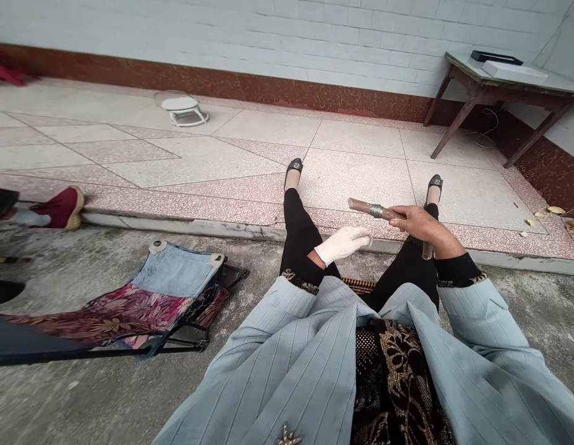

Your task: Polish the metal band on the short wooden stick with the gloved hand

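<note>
My right hand (419,222) is bare and wrapped round a brown wooden stick (360,205) above my right leg. Silvery wire is wound round the stick just left of my fingers. Below the same hand hangs a short brown length (427,250); whether it joins the stick is hidden by my hand. A white knitted glove covers my left hand (343,243), which hovers between my knees, a little below and left of the stick and apart from it. Its fingers are loosely stretched, slightly bent at the tips, with nothing visible in them.
To my left stands a low folding chair (164,269) with denim and flowered cloth. A person's red shoe (59,210) rests near the raised tiled step's edge (222,227). A small white stool (182,106) is on the tiles. Boxes lie on a wooden table (482,77) at the right.
</note>
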A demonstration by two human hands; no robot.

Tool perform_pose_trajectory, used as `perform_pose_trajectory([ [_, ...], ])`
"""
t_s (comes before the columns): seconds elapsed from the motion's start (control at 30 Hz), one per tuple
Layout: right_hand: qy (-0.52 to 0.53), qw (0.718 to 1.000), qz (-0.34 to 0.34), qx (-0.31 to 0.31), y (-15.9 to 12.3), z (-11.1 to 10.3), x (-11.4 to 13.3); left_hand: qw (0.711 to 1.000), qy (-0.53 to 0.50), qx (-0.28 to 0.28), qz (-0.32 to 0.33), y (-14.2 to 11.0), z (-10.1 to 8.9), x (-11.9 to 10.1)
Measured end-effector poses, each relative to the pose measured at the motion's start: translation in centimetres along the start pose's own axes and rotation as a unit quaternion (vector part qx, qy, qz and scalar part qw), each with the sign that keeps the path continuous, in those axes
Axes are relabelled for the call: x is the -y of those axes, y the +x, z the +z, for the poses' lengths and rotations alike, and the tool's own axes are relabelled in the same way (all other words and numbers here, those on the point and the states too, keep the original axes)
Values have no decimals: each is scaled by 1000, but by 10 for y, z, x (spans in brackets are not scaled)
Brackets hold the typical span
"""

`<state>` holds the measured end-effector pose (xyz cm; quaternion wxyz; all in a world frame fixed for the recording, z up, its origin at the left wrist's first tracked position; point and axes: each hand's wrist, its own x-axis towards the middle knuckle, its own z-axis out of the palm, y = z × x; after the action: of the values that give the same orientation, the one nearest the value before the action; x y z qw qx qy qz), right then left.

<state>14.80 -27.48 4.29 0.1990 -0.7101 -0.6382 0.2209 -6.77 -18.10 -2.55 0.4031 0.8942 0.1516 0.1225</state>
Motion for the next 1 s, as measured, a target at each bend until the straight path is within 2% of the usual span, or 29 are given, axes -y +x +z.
perform_pose_trajectory([
  [0.1, -105, 994, 23, -27, 4, 5, -8, 997, 78, -3, 7, -1, -6, -6],
  [0.2, -156, 987, 32, 23, 4, 8, -11, 992, 121, -11, 25, 0, -21, -11],
  [0.3, -91, 982, -42, 162, -3, 6, -8, 994, 106, -16, 19, 3, -35, -8],
  [0.37, 3, 961, -113, 250, -10, 3, -3, 999, 42, -12, -1, 5, -35, 0],
  [0.43, 99, 942, -157, 279, -14, 0, 2, 997, -60, 5, -40, 7, -25, 10],
  [0.5, 163, 944, -162, 235, -15, 0, 6, 985, -148, -3, -87, 7, -10, 18],
  [0.6, 191, 970, -95, 113, -8, 3, 9, 984, -153, 15, -91, 5, 9, 19],
  [0.67, 192, 980, -31, 45, 0, 7, 8, 991, -108, 35, -70, 3, 12, 12],
  [0.73, 150, 988, 16, -21, 8, 11, 4, 996, -47, 55, -50, 2, 9, 3],
  [0.8, 42, 996, 49, -60, 13, 16, -4, 997, 16, 62, -31, 2, 2, -5],
  [0.83, -20, 996, 61, -59, 14, 18, -8, 997, 47, 60, -22, 3, -3, -8],
  [0.9, -108, 992, 64, -8, 13, 22, -15, 994, 96, 46, -12, 7, -14, -10],
  [1.0, -108, 989, -3, 104, 5, 24, -21, 996, 87, 19, -25, 15, -32, -7],
])
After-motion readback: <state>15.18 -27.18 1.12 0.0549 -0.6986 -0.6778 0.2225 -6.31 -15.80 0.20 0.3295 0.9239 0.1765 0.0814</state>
